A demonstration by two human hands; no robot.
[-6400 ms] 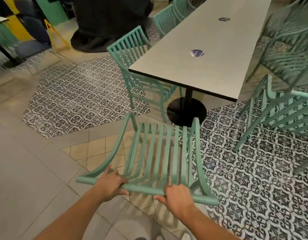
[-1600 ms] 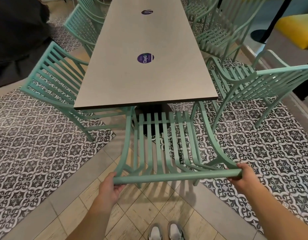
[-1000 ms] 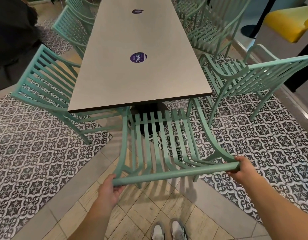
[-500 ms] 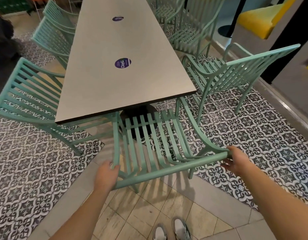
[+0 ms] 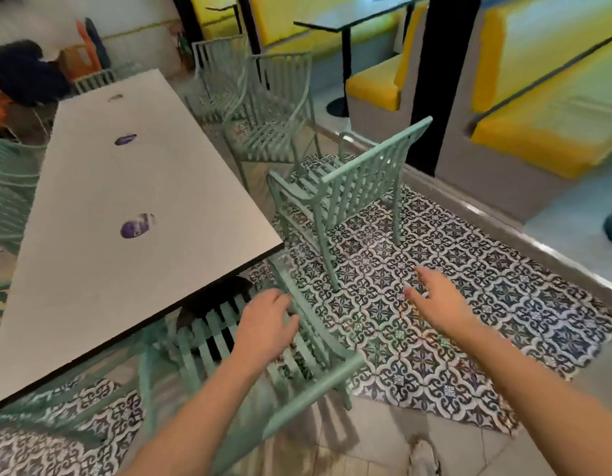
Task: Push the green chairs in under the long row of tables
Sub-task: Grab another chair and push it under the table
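The long grey table (image 5: 91, 269) runs away to the upper left. A green chair (image 5: 299, 398) stands at its near end, seat slats reaching under the tabletop. My left hand (image 5: 266, 326) hovers over that chair's right armrest with loosely bent fingers and grips nothing. My right hand (image 5: 435, 300) is in the air over the patterned floor, fingers spread. A second green chair (image 5: 352, 187) stands off the table's right side, angled away from it. Two more green chairs (image 5: 273, 108) stand farther along that side.
Green chairs (image 5: 9, 187) line the table's left edge. Yellow booth seats (image 5: 538, 132), a black pillar (image 5: 445, 80) and a small table (image 5: 349, 18) sit on a raised step (image 5: 504, 231) at the right. A person in dark clothes (image 5: 26, 73) is at the far end.
Both hands have let go of the end chair's back rail. My view has swung right toward the chair beside the table, and my right hand has moved out that way.
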